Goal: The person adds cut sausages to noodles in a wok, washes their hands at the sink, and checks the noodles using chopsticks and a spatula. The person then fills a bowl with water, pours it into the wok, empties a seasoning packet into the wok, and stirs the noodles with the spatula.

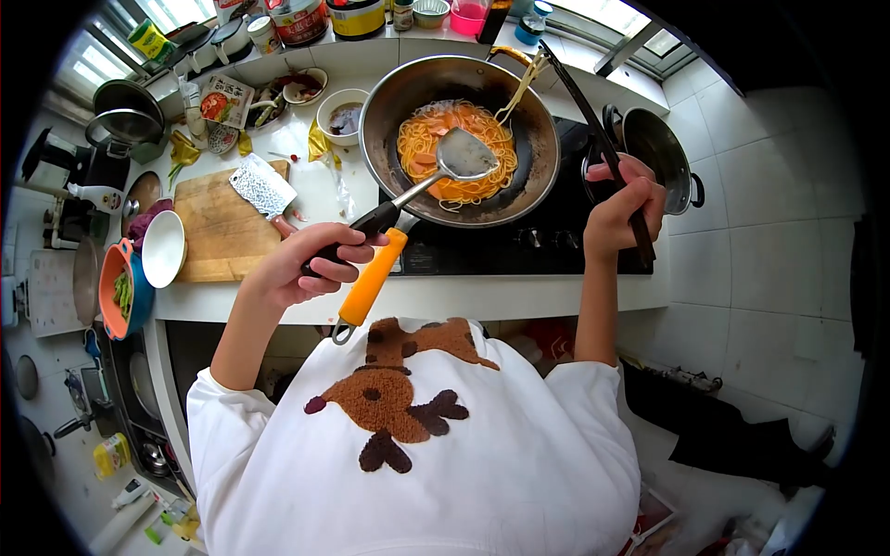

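Observation:
My left hand (304,264) is closed around the black handle of a metal spatula (468,154), whose blade rests over orange-coloured noodles (422,139) in a wok (378,116). Pink-orange slices lie among the noodles. The wok's orange handle (373,278) points toward my body, just right of my left hand. My right hand (627,206) grips dark chopsticks (584,104), raised at the right of the wok. A few pale noodle strands (522,90) hang from their tips down to the wok's far right rim.
A cleaver (262,190) lies on a wooden cutting board (209,213) at the left. Near it are a white bowl (164,248), a bowl of dark liquid (341,118) and an orange basin (115,301) with green vegetables. A dark pot (654,139) stands right of the wok on the stove.

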### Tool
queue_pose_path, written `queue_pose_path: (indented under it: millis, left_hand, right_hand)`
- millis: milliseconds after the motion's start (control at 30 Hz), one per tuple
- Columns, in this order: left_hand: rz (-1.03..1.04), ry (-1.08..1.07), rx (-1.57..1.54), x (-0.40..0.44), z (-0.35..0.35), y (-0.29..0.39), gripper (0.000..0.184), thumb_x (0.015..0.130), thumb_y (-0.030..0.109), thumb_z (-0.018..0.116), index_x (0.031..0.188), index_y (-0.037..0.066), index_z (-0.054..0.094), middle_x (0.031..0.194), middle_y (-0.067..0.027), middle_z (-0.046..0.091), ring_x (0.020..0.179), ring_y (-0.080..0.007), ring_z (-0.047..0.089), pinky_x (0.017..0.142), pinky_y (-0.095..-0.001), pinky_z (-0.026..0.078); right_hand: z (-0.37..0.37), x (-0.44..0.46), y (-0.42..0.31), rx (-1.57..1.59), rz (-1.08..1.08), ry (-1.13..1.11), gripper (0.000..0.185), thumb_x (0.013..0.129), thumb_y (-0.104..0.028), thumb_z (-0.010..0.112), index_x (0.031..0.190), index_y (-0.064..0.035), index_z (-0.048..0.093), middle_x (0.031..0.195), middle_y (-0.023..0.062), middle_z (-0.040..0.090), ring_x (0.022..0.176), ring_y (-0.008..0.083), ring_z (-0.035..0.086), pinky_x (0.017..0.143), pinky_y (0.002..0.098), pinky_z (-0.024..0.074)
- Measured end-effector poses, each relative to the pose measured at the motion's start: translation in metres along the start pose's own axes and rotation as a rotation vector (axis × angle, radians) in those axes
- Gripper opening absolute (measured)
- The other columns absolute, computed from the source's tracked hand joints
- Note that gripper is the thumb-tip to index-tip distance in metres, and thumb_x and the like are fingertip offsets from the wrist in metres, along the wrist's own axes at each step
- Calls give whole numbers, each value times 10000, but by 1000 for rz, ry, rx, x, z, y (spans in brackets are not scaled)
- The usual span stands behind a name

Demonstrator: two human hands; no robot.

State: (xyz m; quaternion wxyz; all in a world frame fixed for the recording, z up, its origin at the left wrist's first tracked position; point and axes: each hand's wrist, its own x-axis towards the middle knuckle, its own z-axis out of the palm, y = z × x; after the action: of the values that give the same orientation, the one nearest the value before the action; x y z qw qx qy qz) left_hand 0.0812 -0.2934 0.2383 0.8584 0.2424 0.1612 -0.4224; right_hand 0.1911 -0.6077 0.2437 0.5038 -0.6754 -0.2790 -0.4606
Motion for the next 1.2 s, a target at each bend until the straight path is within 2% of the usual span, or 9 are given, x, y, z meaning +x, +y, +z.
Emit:
queue_pose_path:
  millis: [200,300,467,567,700,833,1000,1067,1200]
  left_hand:
    - [-3,-42,-44,-24,14,6,281,856,92,398,1088,-65,415,654,31,313,414,16,291,269,-104,244]
    - [6,-72,-67,-46,26,6,298,845,76,380,1105,-69,394,642,22,309,373,7,278,239,-118,255]
    - [51,-5,-29,-91,48,-3,349,785,35,391,1109,-92,363,582,0,294,307,-23,297,208,-153,258]
    - [80,91,-85,-121,66,-15,418,722,-13,393,1122,-119,336,540,-14,317,294,-56,351,218,-177,282]
    - [-47,93,-122,-157,70,-20,566,643,-109,409,1188,-121,255,516,-69,384,308,-146,420,280,-231,359]
    - [-245,-19,11,-196,62,-21,719,689,-119,470,1291,-79,78,565,-78,418,411,-123,448,360,-226,347]
    - [-397,-238,193,-237,46,-30,756,761,-92,462,1326,-18,-34,658,-78,407,574,-120,415,498,-238,329]
    - [-350,-273,158,-264,33,-43,760,765,-80,459,1330,-5,-44,667,-72,400,575,-120,395,510,-242,310]
    - [-213,-354,416,-295,17,-46,695,767,-50,483,1308,-65,47,683,-77,442,559,-131,434,531,-221,329]
  right_hand:
    - [2,14,-25,148,141,118,301,925,-241,353,793,20,423,674,181,579,476,204,551,510,302,484]
    - [0,9,-36,304,473,207,342,918,-299,374,783,6,447,705,210,571,446,201,525,360,258,411]
    - [-9,-2,-46,436,681,184,356,919,-321,377,764,-21,488,701,185,576,454,185,529,353,248,389]
    - [-6,5,-60,477,910,249,372,913,-353,387,739,-43,499,688,172,568,443,157,515,338,219,349]
    - [-4,12,-67,685,978,122,377,917,-337,386,702,-51,503,656,159,547,395,137,446,326,199,318]
    - [11,17,-77,862,1041,157,347,918,-270,404,680,-30,483,606,137,505,314,105,349,253,159,253]
    - [25,17,-89,1162,1138,95,377,939,-269,333,700,-2,452,572,158,477,289,119,359,222,175,300]
    - [33,19,-102,1221,1273,60,376,928,-305,366,660,-49,429,520,118,422,275,132,289,262,208,244]
    - [41,12,-119,1422,1257,-69,422,945,-352,246,714,-43,418,548,132,441,264,132,300,230,218,270]
